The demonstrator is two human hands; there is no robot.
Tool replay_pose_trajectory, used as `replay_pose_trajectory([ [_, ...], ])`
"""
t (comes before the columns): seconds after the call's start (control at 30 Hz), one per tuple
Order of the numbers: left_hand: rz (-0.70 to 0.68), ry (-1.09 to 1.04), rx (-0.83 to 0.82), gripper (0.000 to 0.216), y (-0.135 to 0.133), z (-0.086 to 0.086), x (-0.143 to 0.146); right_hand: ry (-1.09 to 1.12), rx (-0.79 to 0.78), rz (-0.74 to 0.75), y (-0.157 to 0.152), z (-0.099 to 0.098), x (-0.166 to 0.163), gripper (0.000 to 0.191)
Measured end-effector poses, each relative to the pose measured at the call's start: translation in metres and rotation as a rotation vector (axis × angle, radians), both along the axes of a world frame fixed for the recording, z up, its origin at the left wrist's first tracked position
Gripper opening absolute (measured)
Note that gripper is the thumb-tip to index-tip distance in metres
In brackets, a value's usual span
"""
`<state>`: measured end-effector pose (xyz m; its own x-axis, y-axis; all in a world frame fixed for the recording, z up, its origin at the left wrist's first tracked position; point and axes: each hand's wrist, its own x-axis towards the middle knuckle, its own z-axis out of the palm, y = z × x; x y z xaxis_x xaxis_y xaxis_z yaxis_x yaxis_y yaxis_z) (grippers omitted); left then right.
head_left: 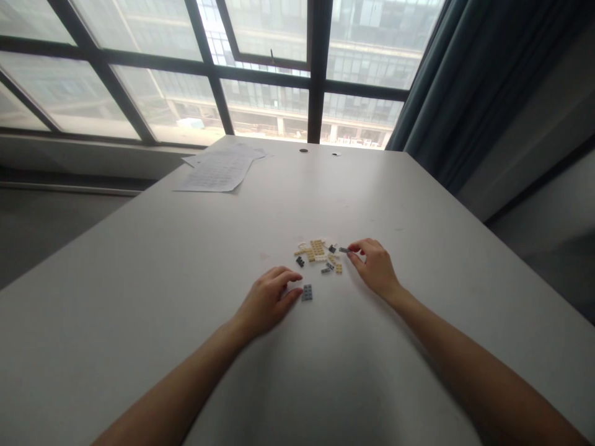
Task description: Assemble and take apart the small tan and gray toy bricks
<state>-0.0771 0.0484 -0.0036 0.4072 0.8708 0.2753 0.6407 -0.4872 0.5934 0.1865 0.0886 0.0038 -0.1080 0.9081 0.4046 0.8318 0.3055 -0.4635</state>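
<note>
My right hand (375, 267) pinches a small grey building-block piece (344, 250) between thumb and fingertips, at the right side of a loose pile. My left hand (272, 298) rests on the table with thumb and fingers apart. Just beyond its thumb tip lies a dark grey studded plate (307, 292); whether the thumb touches it I cannot tell. Between the hands are a tan studded plate (317, 248), a small tan plate (339, 269), a black piece (300, 262), and several other white, tan and grey pieces.
The pieces lie on a large white table (186, 260). Printed sheets of paper (218, 170) lie at its far left. Two small round holes sit near the far edge. Beyond stands a dark-framed window (316, 74), with a blue-grey curtain (446, 99) on the right.
</note>
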Motion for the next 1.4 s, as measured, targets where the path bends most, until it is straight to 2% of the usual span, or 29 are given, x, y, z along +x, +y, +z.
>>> replay_pose_trajectory([
  [0.17,0.011,-0.017,-0.007,0.022,0.0,0.001,0.001,-0.023,-0.112,-0.037,0.008,-0.013,0.015,0.01],
  [0.53,0.135,0.019,0.077,0.019,0.005,-0.004,-0.002,0.118,-0.065,-0.053,-0.002,-0.021,0.013,0.02],
  [0.7,0.192,0.04,-0.011,0.025,0.015,-0.004,-0.002,0.046,-0.064,-0.09,-0.001,-0.026,0.012,0.018],
  [0.83,0.169,0.141,-0.021,0.037,0.029,0.0,0.003,-0.001,-0.067,-0.092,-0.001,-0.025,0.01,0.014],
  [0.97,0.181,0.294,0.043,0.028,0.04,0.005,0.02,0.007,-0.072,-0.09,-0.002,-0.024,0.01,0.012],
  [1.13,0.199,0.323,0.103,0.022,0.046,0.008,0.037,0.088,-0.083,-0.082,-0.002,-0.024,0.012,0.012],
  [1.4,0.208,0.249,0.128,0.017,0.049,0.001,0.018,0.131,-0.1,-0.083,-0.001,-0.023,0.011,0.009],
])
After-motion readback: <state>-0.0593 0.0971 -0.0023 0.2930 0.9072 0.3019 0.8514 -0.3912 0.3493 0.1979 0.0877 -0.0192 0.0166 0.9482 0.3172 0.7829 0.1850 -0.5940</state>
